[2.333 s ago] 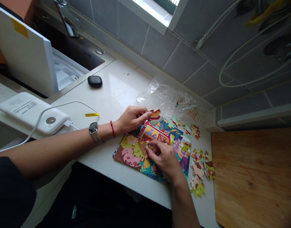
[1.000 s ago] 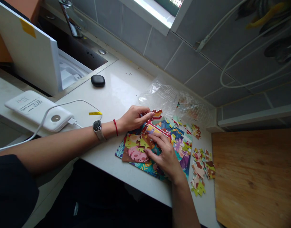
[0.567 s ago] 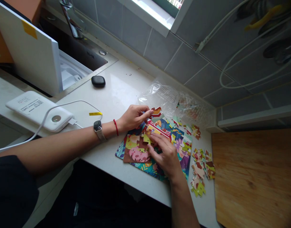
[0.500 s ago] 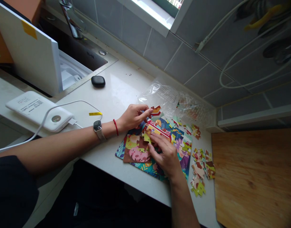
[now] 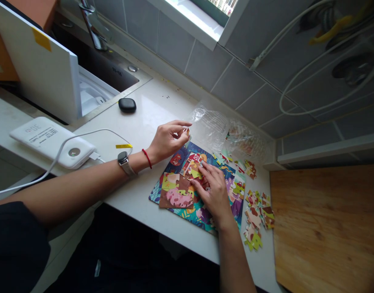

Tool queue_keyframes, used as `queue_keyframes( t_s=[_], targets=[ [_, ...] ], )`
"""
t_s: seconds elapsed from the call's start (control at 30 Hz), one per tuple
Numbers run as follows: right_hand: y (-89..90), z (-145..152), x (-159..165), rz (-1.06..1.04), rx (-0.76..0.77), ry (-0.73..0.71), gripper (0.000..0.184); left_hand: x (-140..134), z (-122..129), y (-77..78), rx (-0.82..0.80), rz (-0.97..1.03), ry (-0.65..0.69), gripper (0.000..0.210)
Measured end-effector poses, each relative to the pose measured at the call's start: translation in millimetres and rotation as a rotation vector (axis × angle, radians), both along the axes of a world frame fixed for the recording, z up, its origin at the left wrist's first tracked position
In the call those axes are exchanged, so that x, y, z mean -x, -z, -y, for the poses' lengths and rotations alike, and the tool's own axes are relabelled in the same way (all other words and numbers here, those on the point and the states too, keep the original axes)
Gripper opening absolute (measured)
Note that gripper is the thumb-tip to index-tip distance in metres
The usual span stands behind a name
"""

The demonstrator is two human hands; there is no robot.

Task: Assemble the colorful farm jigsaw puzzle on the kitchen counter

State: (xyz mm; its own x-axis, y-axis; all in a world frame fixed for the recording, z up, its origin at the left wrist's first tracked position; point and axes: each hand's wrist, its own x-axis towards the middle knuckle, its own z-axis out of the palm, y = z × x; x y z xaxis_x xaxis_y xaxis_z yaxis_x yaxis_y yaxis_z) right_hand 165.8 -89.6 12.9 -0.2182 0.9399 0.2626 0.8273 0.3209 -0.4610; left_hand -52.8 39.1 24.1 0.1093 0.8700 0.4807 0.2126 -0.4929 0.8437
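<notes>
A white power bank (image 5: 51,141) lies near the counter's left edge, a white cable (image 5: 53,162) plugged into its end and trailing off that edge. A small yellow label (image 5: 124,146) lies just beside the cable's loop. Farther back, a black oval case (image 5: 127,105) sits near the sink's (image 5: 114,75) rim (a faucet (image 5: 94,24) rises behind it). A white board (image 5: 40,69) leans at the sink's left. A wooden cutting board (image 5: 324,228) covers the counter's right end. White hoses (image 5: 299,73) loop across the grey tiled wall (image 5: 205,65).

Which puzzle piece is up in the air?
The small jigsaw piece pinched in the left hand, lifted above the colourful puzzle board; the others lie flat.
</notes>
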Motion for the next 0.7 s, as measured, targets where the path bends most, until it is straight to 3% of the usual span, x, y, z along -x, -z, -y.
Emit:
queue_keyframes(
  t_s=[0.27, 0.53, 0.7],
  targets=[
    [3.6, -1.7, -1.8, -0.058, -0.061, 0.024, 0.026, 9.4, -11.0, -0.9, -0.112, -0.118, -0.005, 0.027],
    [-3.8, -0.5, -2.7, -0.015, 0.023, 0.093, 0.024, 7.9, -13.0, 5.9, -0.057, -0.19, 0.011, 0.035],
    [-2.2, 2.5, -6.3, 0.013, 0.031, 0.081, 0.026, 7.3, -15.1, 7.1, 0.072, -0.3, 0.043, 0.035]
  ],
)
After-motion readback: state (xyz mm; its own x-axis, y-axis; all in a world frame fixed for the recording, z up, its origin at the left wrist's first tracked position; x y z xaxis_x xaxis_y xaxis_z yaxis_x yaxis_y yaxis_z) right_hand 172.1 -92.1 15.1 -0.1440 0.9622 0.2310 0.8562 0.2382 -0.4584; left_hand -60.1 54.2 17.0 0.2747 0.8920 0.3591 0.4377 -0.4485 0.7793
